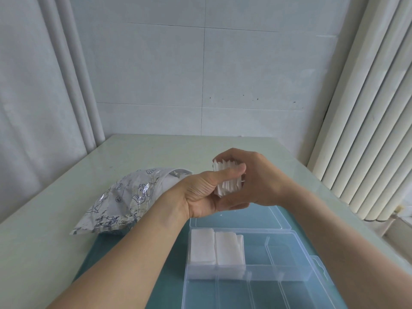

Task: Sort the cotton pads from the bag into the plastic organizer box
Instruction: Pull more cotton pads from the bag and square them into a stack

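Note:
Both hands hold a stack of white cotton pads (227, 186) above the table, behind the clear plastic organizer box (312, 275). My left hand (200, 195) grips the stack from the left, thumb across its front. My right hand (252, 181) curls round it from the right and over the top. The box's rear left compartment holds two rows of cotton pads (214, 248); its other compartments look bare. The silver printed bag (118, 201) lies open to the left.
The box's clear lid (256, 217) lies flat behind the box. Both rest on a teal mat (107, 259) on a pale green table (66, 186). A radiator (367, 130) stands at the right, a tiled wall behind.

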Demonstrator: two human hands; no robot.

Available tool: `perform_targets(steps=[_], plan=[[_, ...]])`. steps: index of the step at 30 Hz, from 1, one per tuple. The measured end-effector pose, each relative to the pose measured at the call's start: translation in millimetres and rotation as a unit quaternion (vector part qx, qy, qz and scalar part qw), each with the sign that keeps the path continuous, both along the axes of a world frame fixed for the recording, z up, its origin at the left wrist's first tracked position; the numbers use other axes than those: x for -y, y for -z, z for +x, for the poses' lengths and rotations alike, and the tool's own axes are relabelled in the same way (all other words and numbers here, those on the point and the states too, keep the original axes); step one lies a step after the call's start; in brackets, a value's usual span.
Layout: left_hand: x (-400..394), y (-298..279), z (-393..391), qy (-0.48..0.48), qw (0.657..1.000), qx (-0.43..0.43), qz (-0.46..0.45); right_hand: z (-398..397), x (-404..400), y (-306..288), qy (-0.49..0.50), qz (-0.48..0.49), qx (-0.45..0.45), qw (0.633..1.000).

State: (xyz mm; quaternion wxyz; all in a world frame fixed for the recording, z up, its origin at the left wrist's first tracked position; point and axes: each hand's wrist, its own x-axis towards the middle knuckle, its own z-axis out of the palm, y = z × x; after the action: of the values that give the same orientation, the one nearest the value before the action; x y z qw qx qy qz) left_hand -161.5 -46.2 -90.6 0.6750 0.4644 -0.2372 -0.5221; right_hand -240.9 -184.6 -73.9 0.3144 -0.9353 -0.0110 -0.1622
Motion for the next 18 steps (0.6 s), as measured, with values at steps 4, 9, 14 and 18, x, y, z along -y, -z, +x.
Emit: perform_targets(steps=[4,9,14,18], plan=[[2.3,1.4,-0.3,-0.003,1.000,-0.015,-0.013,-3.1,2.5,-0.8,-0.041,0.070,-0.056,0.995],[-1.0,-1.6,0.0,0.010,1.000,-0.013,-0.020,-5.5,6.0,-4.2,-0.019,0.039,-0.021,0.999],[1.7,-0.7,-1.1,0.004,1.000,0.002,-0.004,-3.7,1.3,-2.9,-0.030,0.070,-0.013,0.997],[2.4,-1.4,1.7,-0.057,0.998,-0.016,-0.004,-6.1,4.6,-3.1,0.002,0.040,-0.046,0.998]])
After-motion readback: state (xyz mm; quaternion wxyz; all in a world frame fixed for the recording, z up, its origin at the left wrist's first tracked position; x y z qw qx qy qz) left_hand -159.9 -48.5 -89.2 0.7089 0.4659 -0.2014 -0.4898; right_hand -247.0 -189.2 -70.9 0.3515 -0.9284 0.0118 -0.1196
